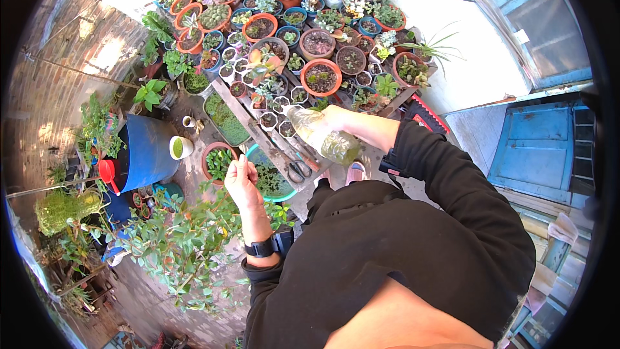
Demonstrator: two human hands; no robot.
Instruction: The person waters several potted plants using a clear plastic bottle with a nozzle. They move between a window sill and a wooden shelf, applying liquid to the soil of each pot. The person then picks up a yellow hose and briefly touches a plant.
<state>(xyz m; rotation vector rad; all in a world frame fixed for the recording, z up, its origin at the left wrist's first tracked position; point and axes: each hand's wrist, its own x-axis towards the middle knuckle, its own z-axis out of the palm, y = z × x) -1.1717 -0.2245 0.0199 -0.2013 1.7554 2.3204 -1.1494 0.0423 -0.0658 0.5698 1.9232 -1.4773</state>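
Note:
My right hand [336,121] grips a clear plastic bottle [319,138] partly filled with greenish liquid. The bottle is tilted, its neck pointing away and to the left over small white octagonal pots [269,120] at the near edge of a wooden plant stand. Whether liquid is leaving the mouth cannot be made out. My left hand [242,182] hovers with its fingers curled in, nothing visible in it, between a terracotta-coloured pot [218,161] and a green basin [273,179] of floating plants. Scissors [298,170] with dark handles rest on the stand's near corner.
Crowded succulent pots [317,43] cover the stand [276,155]. At left are a large blue bucket [150,150], a red scoop [107,172] and a rectangular tub [225,118] of green plants. Leafy branches [179,242] reach below my left forearm. A blue door [530,148] is at right.

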